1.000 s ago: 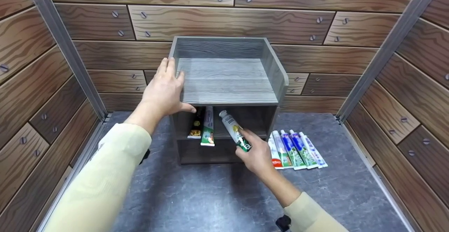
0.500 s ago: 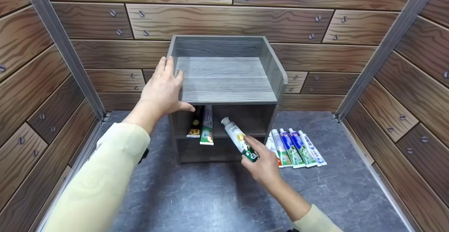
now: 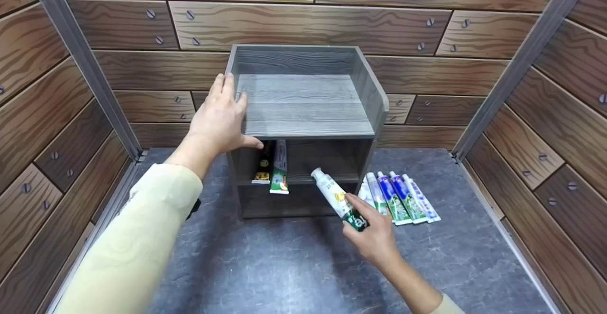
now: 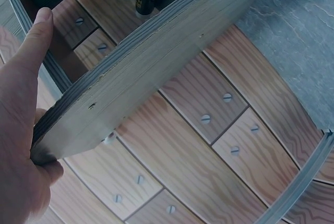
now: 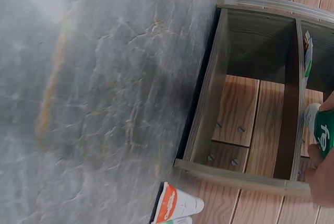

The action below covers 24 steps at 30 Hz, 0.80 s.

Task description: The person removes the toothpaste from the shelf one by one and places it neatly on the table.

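Observation:
A small grey wooden shelf unit (image 3: pixel 303 100) stands at the back in the head view. My left hand (image 3: pixel 219 115) grips its left side panel, thumb over the front; the left wrist view shows this hand (image 4: pixel 23 109) around the panel's edge. With my right hand (image 3: pixel 374 233) I hold a white and green toothpaste tube (image 3: pixel 334 196) by its green end, tilted, its cap toward the shelf opening. On the middle shelf lie a black toothpaste tube (image 3: pixel 263 164) and a white and green one (image 3: pixel 280 169), side by side at the left, ends toward me.
Several toothpaste tubes (image 3: pixel 403 198) lie in a row on the grey floor (image 3: pixel 265 266), right of the shelf unit. One with an orange end (image 5: pixel 168 202) shows in the right wrist view. Wood-patterned walls (image 3: pixel 303 24) enclose the space on three sides.
My right hand has drawn the white and green toothpaste tube back and to the right, away from the middle shelf. My left hand stays on the panel; the view has shifted slightly.

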Each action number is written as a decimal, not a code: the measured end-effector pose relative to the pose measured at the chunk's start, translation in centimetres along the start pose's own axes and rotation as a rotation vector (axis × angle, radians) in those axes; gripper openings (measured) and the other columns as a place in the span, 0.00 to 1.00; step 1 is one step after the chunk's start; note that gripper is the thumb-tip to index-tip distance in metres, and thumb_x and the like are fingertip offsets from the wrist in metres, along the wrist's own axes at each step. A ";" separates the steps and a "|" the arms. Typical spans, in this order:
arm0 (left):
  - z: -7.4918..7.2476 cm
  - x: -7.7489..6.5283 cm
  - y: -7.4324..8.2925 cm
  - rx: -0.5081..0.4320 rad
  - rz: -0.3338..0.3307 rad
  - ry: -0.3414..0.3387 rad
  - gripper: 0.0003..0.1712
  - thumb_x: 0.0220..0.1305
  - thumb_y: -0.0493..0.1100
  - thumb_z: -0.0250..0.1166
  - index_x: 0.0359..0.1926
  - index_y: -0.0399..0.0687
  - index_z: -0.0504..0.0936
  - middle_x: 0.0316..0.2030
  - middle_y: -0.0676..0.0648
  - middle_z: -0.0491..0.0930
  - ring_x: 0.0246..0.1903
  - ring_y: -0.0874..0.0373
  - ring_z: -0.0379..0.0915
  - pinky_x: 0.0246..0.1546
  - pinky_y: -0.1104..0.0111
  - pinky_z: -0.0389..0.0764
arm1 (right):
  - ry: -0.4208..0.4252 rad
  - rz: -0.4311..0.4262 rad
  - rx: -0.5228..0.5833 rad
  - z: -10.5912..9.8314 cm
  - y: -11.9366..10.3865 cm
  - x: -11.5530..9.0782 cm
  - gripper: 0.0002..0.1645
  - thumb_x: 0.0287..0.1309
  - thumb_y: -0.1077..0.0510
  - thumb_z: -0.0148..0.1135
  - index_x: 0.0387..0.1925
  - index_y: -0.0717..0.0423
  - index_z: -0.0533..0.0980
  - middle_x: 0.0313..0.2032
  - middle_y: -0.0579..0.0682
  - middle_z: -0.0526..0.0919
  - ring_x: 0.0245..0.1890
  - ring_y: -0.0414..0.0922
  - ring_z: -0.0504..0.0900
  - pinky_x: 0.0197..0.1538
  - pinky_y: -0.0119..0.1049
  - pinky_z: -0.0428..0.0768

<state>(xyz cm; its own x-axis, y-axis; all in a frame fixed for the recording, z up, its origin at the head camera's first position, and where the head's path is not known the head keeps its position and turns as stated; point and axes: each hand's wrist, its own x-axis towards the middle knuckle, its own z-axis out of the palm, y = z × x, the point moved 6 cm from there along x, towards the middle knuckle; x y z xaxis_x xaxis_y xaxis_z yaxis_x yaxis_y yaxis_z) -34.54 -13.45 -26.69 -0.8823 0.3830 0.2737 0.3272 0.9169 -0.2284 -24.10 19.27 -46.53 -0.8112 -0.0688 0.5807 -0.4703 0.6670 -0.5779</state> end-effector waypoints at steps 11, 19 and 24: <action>-0.2 0.0 0.1 0.005 -0.001 -0.004 0.73 0.48 0.85 0.69 0.76 0.31 0.67 0.78 0.19 0.49 0.78 0.24 0.44 0.79 0.46 0.56 | 0.081 -0.060 0.023 -3.1 1.7 -1.8 0.42 0.37 0.74 0.78 0.61 0.54 0.85 0.56 0.53 0.89 0.57 0.58 0.87 0.68 0.19 0.68; -0.2 0.0 0.1 -0.010 -0.001 0.002 0.73 0.47 0.84 0.70 0.76 0.30 0.67 0.78 0.19 0.49 0.79 0.24 0.43 0.78 0.45 0.59 | 0.084 0.090 -0.032 -5.4 4.3 -3.5 0.43 0.41 0.73 0.78 0.63 0.48 0.85 0.57 0.52 0.88 0.52 0.45 0.87 0.49 0.14 0.77; 0.1 0.0 0.0 -0.014 -0.005 0.002 0.73 0.48 0.83 0.71 0.76 0.30 0.66 0.78 0.19 0.48 0.79 0.24 0.43 0.79 0.45 0.57 | 0.100 0.155 -0.086 -6.5 5.7 -4.4 0.42 0.40 0.72 0.77 0.61 0.47 0.86 0.56 0.52 0.89 0.45 0.45 0.88 0.44 0.13 0.76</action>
<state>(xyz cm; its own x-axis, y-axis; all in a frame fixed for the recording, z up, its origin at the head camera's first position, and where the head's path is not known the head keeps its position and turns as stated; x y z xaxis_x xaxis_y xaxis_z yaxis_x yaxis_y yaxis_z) -34.55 -13.48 -26.76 -0.8835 0.3781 0.2764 0.3270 0.9205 -0.2140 -20.96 28.17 -48.67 -0.8309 0.1110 0.5452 -0.3077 0.7248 -0.6164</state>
